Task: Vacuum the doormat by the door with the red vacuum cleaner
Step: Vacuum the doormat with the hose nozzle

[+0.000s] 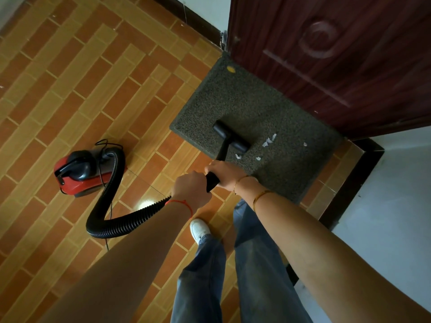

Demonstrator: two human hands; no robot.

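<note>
Hands, 2, left hand and right hand grip wrapped round wand, 1 doormat

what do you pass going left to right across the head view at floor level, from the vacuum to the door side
red canister vacuum cleaner → black ribbed hose → black floor nozzle → white paper scraps on the grey doormat → dark red wooden door

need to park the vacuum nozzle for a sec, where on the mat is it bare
The doormat is bare across its far half, from the nozzle up to the yellow bit near the door. It is crowded right of the nozzle, where white paper scraps lie.
</note>
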